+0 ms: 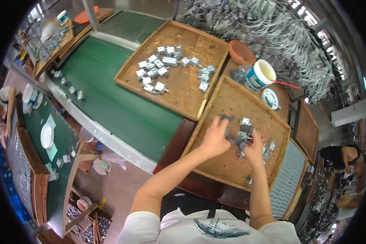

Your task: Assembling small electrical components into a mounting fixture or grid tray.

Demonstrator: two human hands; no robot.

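Note:
Both my hands are over the near wooden tray (211, 156), among small silvery block-shaped metal parts. My left hand (216, 137) reaches in with thumb and forefinger apart, and dark coverings seem to wrap the fingertips. No part shows clearly between those fingers. Facing it, my right hand (254, 150) has its fingers curled round a small metal part (243, 135); blur and dark fingertips partly hide it. One metal part (245, 121) lies just beyond the hands. Several more metal parts (271, 145) lie right of my right hand.
Another wooden tray (187, 91) with several metal parts adjoins a green conveyor belt (114, 99). Behind the near tray stand a tub with a red stick (256, 79) and an orange bowl (240, 53). A filled grey tray (288, 179) sits at right. Other people work at both sides.

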